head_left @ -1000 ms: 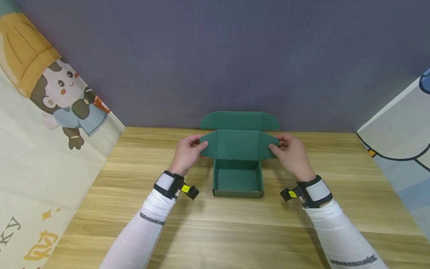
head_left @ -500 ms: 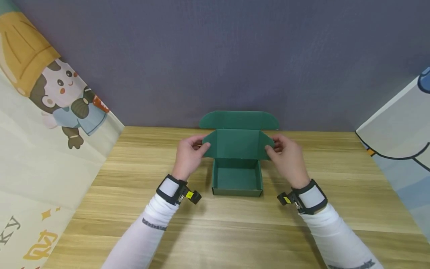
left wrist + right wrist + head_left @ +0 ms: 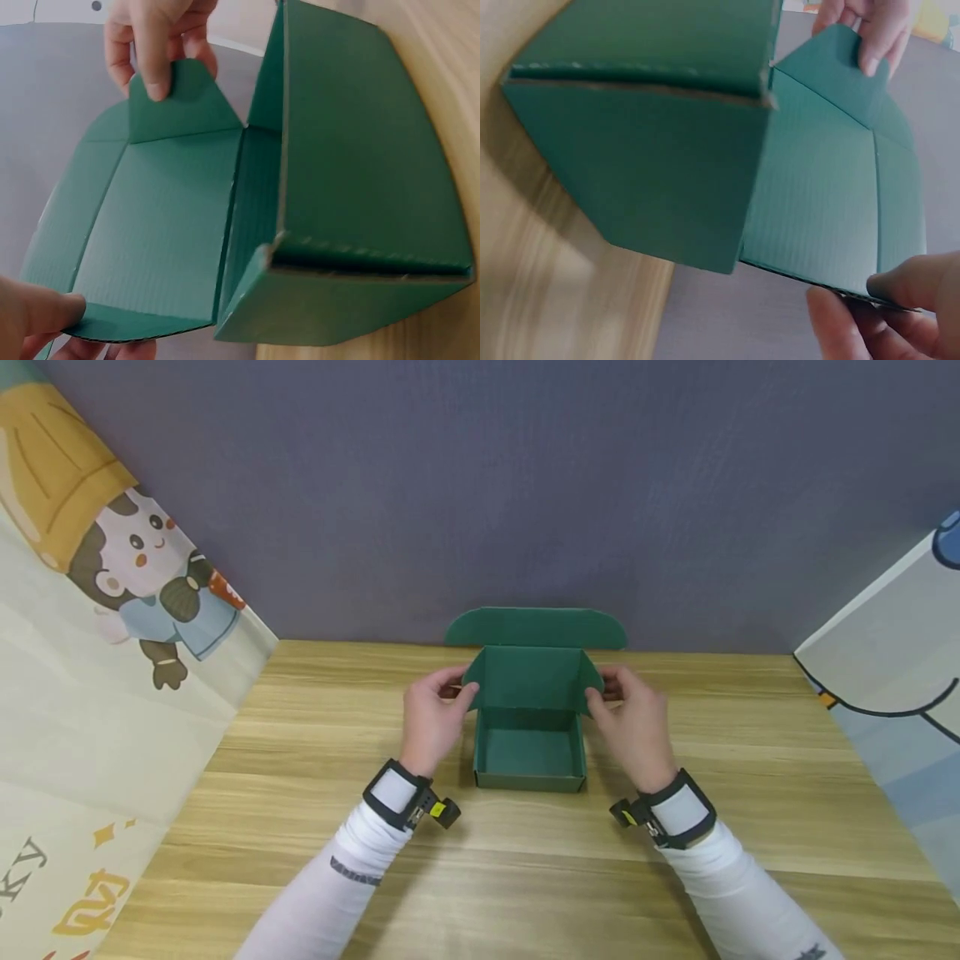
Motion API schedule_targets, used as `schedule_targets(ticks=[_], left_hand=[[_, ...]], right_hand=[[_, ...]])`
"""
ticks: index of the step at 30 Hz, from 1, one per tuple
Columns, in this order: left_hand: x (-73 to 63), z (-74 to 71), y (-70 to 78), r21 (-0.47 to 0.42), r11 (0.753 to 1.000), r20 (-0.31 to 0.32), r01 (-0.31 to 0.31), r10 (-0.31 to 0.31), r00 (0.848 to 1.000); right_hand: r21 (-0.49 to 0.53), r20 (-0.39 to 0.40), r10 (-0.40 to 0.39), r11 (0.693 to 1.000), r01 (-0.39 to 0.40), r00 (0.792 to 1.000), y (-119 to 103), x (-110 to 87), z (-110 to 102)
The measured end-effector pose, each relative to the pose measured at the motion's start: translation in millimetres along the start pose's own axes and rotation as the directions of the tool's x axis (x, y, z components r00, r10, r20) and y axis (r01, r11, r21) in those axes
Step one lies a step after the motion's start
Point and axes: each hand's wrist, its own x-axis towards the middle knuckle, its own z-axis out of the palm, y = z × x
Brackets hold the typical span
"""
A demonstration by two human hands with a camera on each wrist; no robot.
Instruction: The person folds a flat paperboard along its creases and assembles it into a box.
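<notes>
A small green cardboard box (image 3: pixel 529 783) stands on the table with its lid (image 3: pixel 532 677) raised at the back. My left hand (image 3: pixel 431 722) pinches the lid's left side flap (image 3: pixel 477 670), thumb on the inner face and fingers behind. On the other side my right hand (image 3: pixel 640 727) pinches the right side flap (image 3: pixel 589 672) the same way. Both flaps are angled inward from the lid panel. Above them the long front flap (image 3: pixel 536 627) with rounded ends stretches out past the lid. The left wrist view shows the box's outer wall (image 3: pixel 367 150) close up.
The wood-grain table (image 3: pixel 525 877) ends at a dark grey-blue backdrop (image 3: pixel 525 485) just behind the box. A cloth with a cartoon figure (image 3: pixel 165 577) hangs at the left, and another printed cloth (image 3: pixel 877 635) at the right. Wrist cameras are strapped to both wrists.
Both hands have moved inward toward each other, turning the lid's side flaps from spread wide to angled in. The box's base has stayed in place.
</notes>
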Motion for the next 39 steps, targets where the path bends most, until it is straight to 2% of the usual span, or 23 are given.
schedule_targets(ticks=[11, 19, 29, 36, 39], left_hand=[[-18.3, 13.9, 2.4, 0.0, 0.998, -0.097, -0.059, 0.058, 0.994], [-26.1, 21.6, -0.7, -0.037, 0.994, -0.121, -0.101, 0.096, 0.988], [-26.8, 25.8, -10.8, -0.142, 0.986, -0.079, -0.087, 0.076, 0.994], [-27.7, 25.1, -16.0, -0.18, 0.982, -0.02, -0.061, 0.058, 0.998], [-30.0, 22.7, -15.3, -0.195, 0.98, 0.018, -0.027, 0.031, 0.999]], right_hand=[[0.004, -0.075, -0.024, 1.0, 0.024, 0.997, -3.1, -15.8, 11.1], [0.029, -0.1, -0.061, 0.998, 0.064, 0.993, -3.7, -23.1, 17.4], [0.133, -0.079, -0.058, 0.989, 0.068, 0.995, 5.8, -22.6, 19.9], [0.22, 0.015, 0.005, 0.975, -0.008, 1.0, 13.4, -25.6, 18.8], [0.26, 0.068, 0.021, 0.965, -0.038, 0.997, 17.6, -28.5, 17.1]])
